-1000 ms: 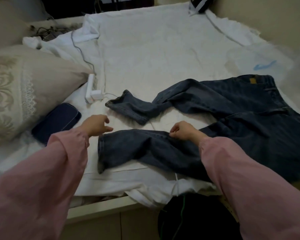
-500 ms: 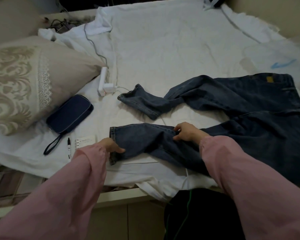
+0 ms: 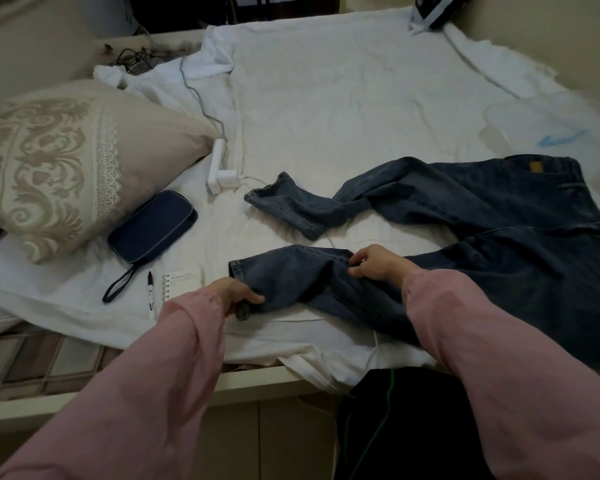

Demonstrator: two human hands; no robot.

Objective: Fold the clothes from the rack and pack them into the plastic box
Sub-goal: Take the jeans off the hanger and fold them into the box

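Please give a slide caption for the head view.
Left hand grips the hem, right hand pinches the near leg of blue jeans on a white sheet.

A big bed fills the room, covered with a crinkly white sheet (image 3: 326, 98). A tan pillow (image 3: 66, 161) with lace and swirls lies on the left. A white plug strip (image 3: 217, 168) sits beside it, with a gray cord. The bed's pale frame (image 3: 250, 382) runs along the near edge. A tan wall (image 3: 551, 29) stands on the right. The light is dim and soft.
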